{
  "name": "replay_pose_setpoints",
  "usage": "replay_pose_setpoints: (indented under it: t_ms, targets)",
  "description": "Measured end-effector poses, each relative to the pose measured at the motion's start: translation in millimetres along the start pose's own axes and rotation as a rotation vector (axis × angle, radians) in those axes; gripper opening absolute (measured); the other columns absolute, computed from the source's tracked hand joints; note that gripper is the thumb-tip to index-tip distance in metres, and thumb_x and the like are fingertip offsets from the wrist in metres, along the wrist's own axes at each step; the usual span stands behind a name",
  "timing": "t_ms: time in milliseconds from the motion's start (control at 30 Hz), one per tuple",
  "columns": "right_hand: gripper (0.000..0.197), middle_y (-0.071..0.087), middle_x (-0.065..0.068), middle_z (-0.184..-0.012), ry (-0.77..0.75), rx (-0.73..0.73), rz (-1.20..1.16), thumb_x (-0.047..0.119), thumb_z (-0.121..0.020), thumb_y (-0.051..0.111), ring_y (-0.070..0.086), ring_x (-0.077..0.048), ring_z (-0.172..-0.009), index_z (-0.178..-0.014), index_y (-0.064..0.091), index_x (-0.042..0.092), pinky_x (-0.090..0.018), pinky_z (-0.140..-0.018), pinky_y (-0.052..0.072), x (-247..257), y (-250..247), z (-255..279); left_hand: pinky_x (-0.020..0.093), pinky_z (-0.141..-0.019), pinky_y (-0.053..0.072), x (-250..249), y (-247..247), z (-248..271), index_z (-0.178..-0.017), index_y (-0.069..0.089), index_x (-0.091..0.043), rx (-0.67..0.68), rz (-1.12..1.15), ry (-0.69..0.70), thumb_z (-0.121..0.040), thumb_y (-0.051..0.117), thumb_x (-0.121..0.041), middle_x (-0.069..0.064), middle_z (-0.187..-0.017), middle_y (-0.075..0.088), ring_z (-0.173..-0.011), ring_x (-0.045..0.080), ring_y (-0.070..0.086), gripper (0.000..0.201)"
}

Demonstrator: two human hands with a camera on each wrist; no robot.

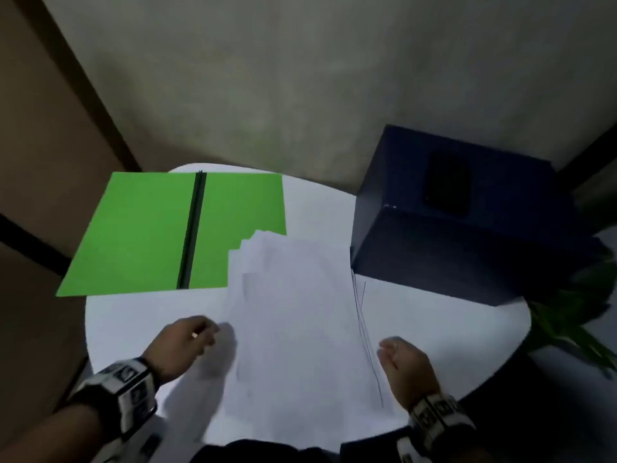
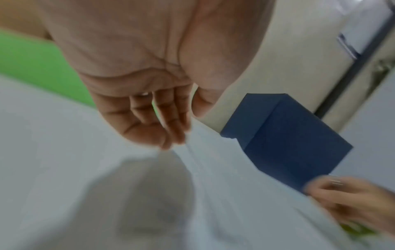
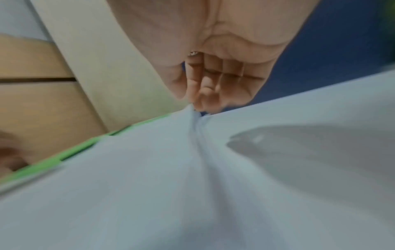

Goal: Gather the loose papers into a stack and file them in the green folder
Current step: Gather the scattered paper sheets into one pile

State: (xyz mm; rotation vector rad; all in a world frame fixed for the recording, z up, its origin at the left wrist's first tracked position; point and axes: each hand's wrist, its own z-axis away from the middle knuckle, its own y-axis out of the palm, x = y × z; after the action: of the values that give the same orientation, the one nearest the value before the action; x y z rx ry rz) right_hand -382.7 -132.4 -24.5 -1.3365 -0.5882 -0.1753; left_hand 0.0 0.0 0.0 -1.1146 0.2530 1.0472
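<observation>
A green folder (image 1: 140,235) lies open on the round white table (image 1: 133,322), with a dark spine strip down its middle. A loose stack of white papers (image 1: 300,312) lies in front of me. Its fanned far corner overlaps the folder's right flap. My left hand (image 1: 197,332) is at the stack's left edge. In the left wrist view its fingers (image 2: 171,128) hang nearly straight over the paper (image 2: 213,186) and hold nothing. My right hand (image 1: 390,349) stands on edge at the stack's right side. Its straight fingertips (image 3: 200,99) touch the paper edge (image 3: 149,169).
A dark blue box (image 1: 450,228) stands on the table's back right, close to the papers' right corner. Green plant leaves (image 1: 574,312) show past the table's right rim. The folder's left flap overhangs the table edge. Bare table surface lies left of my left hand.
</observation>
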Motion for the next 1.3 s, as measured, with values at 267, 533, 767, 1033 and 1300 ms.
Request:
replay_pose_setpoints:
  t_ms: [267, 533, 767, 1033, 1300]
  targets:
    - [0.065, 0.037, -0.008, -0.146, 0.160, 0.290, 0.204, 0.037, -0.095, 0.054, 0.033, -0.024, -0.137, -0.148, 0.028, 0.010, -0.032, -0.115, 0.029, 50, 42, -51, 0.039, -0.071, 0.053, -27, 75, -67, -0.103, 0.050, -0.013, -0.083, 0.333, -0.159, -0.078, 0.062, -0.031, 0.006, -0.092, 0.067, -0.077, 0.023, 0.064, 0.032]
    - [0.048, 0.055, -0.006, -0.137, 0.341, 0.227, -0.123, 0.022, -0.096, 0.054, 0.055, -0.017, -0.120, -0.141, 0.043, 0.011, -0.014, -0.096, 0.040, 51, 39, -58, 0.031, -0.070, 0.050, -48, 92, -86, -0.083, 0.065, -0.010, -0.157, 0.109, -0.240, -0.067, 0.080, -0.053, 0.005, -0.081, 0.068, -0.081, 0.026, 0.065, 0.048]
    - [0.044, 0.063, -0.001, -0.128, 0.429, 0.243, -0.219, 0.035, -0.094, 0.055, 0.059, -0.020, -0.117, -0.131, 0.057, 0.011, -0.025, -0.102, 0.042, 59, 38, -57, 0.027, -0.067, 0.047, -42, 69, -84, -0.087, 0.069, -0.013, -0.139, 0.099, -0.073, -0.078, 0.074, -0.027, 0.005, -0.080, 0.072, -0.079, 0.025, 0.068, 0.017]
    - [0.102, 0.031, -0.010, -0.149, 0.517, 0.224, 0.081, 0.067, -0.073, 0.066, 0.029, -0.031, -0.137, -0.147, 0.026, 0.009, -0.047, -0.107, 0.034, 92, 62, -57, 0.024, -0.063, 0.045, 16, -34, -64, -0.077, 0.070, -0.014, -0.244, 0.276, -0.014, -0.081, 0.076, -0.018, -0.015, -0.062, 0.069, -0.067, 0.010, 0.059, 0.008]
    - [0.081, 0.053, -0.015, -0.137, 0.562, 0.125, -0.087, 0.027, -0.079, 0.077, 0.055, -0.034, -0.123, -0.143, 0.031, 0.008, -0.042, -0.100, 0.049, 106, 76, -68, 0.027, -0.066, 0.049, 44, -32, -76, -0.089, 0.071, -0.008, -0.177, 0.270, -0.062, -0.078, 0.080, -0.023, 0.003, -0.080, 0.073, -0.073, 0.018, 0.065, 0.021]
